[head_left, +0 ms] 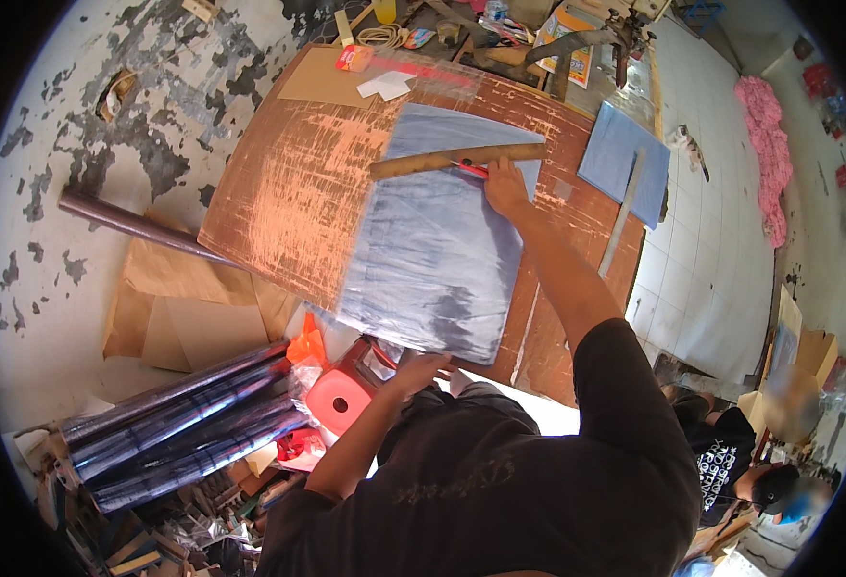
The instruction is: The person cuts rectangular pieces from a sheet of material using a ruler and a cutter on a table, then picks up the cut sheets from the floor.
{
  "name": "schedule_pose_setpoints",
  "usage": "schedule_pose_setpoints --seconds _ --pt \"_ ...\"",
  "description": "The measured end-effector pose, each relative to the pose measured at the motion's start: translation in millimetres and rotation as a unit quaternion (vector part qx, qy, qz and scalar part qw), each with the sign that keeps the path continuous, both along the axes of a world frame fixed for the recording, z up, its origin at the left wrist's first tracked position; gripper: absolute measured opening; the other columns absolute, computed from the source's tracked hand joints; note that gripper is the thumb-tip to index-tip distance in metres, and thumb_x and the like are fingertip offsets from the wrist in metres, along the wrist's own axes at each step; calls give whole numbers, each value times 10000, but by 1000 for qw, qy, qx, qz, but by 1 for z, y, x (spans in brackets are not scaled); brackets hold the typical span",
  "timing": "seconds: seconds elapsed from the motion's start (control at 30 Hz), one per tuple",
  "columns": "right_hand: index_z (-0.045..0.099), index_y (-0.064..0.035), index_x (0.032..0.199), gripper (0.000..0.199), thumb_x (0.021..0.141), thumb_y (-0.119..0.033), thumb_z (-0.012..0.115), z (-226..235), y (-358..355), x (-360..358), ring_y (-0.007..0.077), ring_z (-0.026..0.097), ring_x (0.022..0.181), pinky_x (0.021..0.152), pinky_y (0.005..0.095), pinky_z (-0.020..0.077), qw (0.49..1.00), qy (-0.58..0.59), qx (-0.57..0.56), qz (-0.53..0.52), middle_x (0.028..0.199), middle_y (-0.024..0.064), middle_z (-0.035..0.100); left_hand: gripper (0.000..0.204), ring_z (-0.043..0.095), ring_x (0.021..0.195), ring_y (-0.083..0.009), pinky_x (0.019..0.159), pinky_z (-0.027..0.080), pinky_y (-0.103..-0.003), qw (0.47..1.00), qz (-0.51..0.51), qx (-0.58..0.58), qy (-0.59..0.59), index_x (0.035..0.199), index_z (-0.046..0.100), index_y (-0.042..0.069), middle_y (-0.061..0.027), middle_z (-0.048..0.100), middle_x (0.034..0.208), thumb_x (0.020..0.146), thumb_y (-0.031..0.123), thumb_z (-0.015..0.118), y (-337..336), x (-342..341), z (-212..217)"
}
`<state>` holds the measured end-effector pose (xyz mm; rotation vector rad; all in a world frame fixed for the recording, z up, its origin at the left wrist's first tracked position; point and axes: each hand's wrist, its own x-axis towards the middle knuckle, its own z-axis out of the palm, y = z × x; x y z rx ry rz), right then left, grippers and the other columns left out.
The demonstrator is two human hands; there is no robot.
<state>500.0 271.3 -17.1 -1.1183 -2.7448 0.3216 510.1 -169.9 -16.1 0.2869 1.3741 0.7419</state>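
Observation:
My right hand (pixel 505 183) is closed around a red utility knife (pixel 471 168), its tip pointing left. The knife lies against a long brown wooden strip (pixel 413 163), which rests crosswise over the far part of a bluish-grey sheet (pixel 423 250). The sheet looks glossy and spreads over a worn brown table (pixel 269 192). My left hand (pixel 423 371) is at the sheet's near edge, by the table's front edge, its fingers stretched out and holding nothing that I can see.
A blue board (pixel 625 159) and a long flat strip (pixel 625 212) lie on the table's right side. Brown cardboard (pixel 322 79) sits far left. Below stand a red stool (pixel 341 404) and shiny film rolls (pixel 182 413). Another person (pixel 731 452) is at lower right.

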Motion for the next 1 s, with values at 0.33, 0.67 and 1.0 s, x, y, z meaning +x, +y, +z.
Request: schedule_pose_setpoints --seconds 0.33,0.67,1.0 --pt "602 -34 1195 386 903 -234 755 -21 57 -16 351 528 1271 1112 496 404 989 55 121 71 1277 157 576 406 718 749 -205 710 566 -361 935 -84 175 298 1187 719 9 -94 766 909 1031 379 659 28 -16 27" --pt "607 -34 1166 593 764 -353 905 -5 -2 8 384 554 1186 1026 499 477 994 -10 -105 -36 1212 194 577 628 419 1416 -451 1164 332 -575 728 -148 340 577 1442 532 33 -244 449 1524 908 276 754 65 -85 16" --pt "532 -44 1182 670 734 -332 940 -2 -93 17 383 595 1152 981 498 496 967 28 -129 -219 1161 181 633 886 188 1584 -452 1256 145 -636 669 -254 368 594 1589 386 58 -271 216 1698 875 441 744 83 -139 -4"
